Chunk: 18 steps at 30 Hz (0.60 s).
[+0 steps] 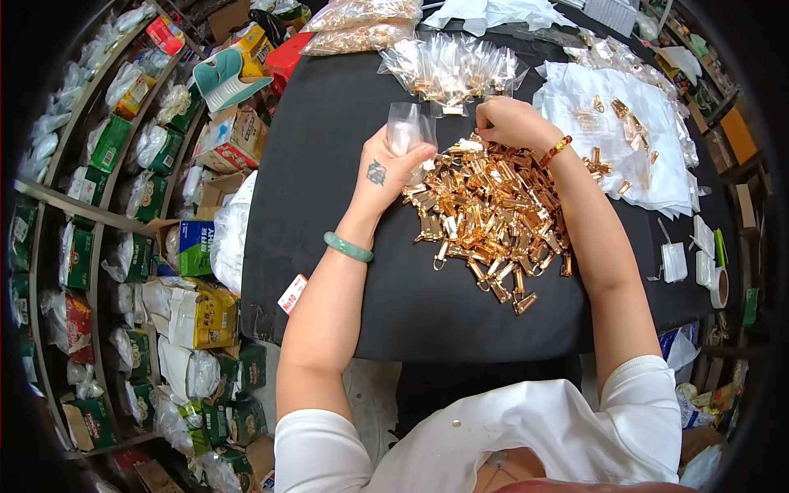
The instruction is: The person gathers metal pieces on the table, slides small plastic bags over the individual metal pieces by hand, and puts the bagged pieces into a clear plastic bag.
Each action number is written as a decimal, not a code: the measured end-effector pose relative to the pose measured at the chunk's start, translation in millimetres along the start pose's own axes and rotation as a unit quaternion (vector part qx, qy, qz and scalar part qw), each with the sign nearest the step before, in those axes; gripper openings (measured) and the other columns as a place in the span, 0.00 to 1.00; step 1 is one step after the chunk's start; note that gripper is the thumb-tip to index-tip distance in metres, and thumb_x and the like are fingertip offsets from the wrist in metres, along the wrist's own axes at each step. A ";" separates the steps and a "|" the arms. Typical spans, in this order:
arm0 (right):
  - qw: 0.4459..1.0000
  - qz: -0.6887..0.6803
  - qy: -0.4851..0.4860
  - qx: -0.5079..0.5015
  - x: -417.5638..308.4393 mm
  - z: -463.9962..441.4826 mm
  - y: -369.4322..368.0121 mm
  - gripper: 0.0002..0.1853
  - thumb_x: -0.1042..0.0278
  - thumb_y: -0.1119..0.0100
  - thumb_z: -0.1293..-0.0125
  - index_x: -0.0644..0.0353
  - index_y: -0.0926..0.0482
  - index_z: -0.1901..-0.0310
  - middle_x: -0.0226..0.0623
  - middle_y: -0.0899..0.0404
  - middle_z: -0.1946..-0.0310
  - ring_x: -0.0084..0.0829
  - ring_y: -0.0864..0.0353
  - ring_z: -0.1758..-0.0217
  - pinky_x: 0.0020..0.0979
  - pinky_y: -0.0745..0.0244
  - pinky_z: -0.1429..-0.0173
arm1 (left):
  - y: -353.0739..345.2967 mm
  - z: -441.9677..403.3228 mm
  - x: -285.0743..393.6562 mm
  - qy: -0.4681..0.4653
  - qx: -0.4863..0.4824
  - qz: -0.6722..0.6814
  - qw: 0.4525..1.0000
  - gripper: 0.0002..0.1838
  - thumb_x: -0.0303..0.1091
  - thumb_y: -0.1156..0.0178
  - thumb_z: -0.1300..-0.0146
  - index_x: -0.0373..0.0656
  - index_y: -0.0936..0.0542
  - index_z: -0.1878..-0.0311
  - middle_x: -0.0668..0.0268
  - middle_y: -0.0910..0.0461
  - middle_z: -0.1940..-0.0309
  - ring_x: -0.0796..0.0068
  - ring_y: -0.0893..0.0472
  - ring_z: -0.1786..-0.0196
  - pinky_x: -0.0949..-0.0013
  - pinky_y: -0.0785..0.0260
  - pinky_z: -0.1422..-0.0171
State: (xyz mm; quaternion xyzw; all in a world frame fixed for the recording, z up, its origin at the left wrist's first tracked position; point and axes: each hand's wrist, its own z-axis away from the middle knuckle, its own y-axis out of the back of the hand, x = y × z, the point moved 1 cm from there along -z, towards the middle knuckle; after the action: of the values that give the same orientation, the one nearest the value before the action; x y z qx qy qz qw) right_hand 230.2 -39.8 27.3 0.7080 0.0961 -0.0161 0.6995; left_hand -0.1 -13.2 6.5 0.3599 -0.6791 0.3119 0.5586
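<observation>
My left hand (389, 167) is closed around a small stack of clear plastic bags (407, 130), which stand up above the fingers and thumb. Just right of it lies a large heap of shiny gold metal clips (493, 218), some with wire loops. At the heap's far edge my right hand (514, 125) is closed, its fingertips bent down among the pieces; what they pinch is hidden. Beyond both hands, several filled clear bags (450, 74) lie fanned out with gold pieces at their near ends.
White plastic sheets (608, 123) with loose gold pieces lie on the right of the black tabletop (320, 148). Large filled bags (362, 29) sit at the back. A tape roll (720, 287) is near the right edge. Shelves of boxes (107, 144) stand left.
</observation>
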 end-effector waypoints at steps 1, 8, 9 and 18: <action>1.000 0.019 0.003 0.000 -2.9 1.3 1.3 0.10 0.63 0.43 0.43 0.59 0.19 0.62 0.40 0.18 0.67 0.41 0.19 0.63 0.36 0.25 0.58 | -1.0 -0.4 0.0 0.005 -0.004 0.008 1.000 0.12 0.27 0.32 0.49 0.38 0.24 0.63 0.71 0.21 0.71 0.86 0.25 0.69 0.79 0.32 0.63; 0.945 -0.293 0.076 0.120 -17.9 5.8 24.3 0.10 0.69 0.38 0.43 0.63 0.22 0.60 0.38 0.18 0.69 0.28 0.18 0.67 0.26 0.25 0.60 | -1.2 0.4 1.2 -0.012 -0.007 -0.026 1.000 0.14 0.29 0.31 0.48 0.38 0.24 0.61 0.71 0.21 0.69 0.86 0.24 0.67 0.79 0.32 0.61; 0.912 -0.376 0.092 0.139 -24.9 8.2 31.7 0.10 0.69 0.37 0.44 0.64 0.22 0.61 0.39 0.18 0.70 0.27 0.17 0.67 0.25 0.24 0.61 | -2.1 0.5 1.5 -0.017 -0.010 -0.027 0.999 0.14 0.30 0.30 0.48 0.38 0.24 0.61 0.70 0.21 0.68 0.85 0.24 0.66 0.79 0.31 0.61; 0.875 -0.402 0.133 0.234 -68.7 17.5 39.6 0.12 0.68 0.34 0.44 0.65 0.23 0.63 0.37 0.18 0.72 0.21 0.18 0.69 0.22 0.24 0.63 | -5.6 2.9 4.8 -0.037 -0.012 -0.031 0.999 0.13 0.27 0.31 0.49 0.38 0.23 0.61 0.73 0.21 0.70 0.87 0.26 0.67 0.79 0.32 0.61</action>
State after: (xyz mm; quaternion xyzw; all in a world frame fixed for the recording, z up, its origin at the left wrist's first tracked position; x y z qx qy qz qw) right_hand 171.0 -65.2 76.8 0.7472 0.4576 -0.2234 0.4270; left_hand 2.5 -19.4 10.8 0.3858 -0.6913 0.2728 0.5466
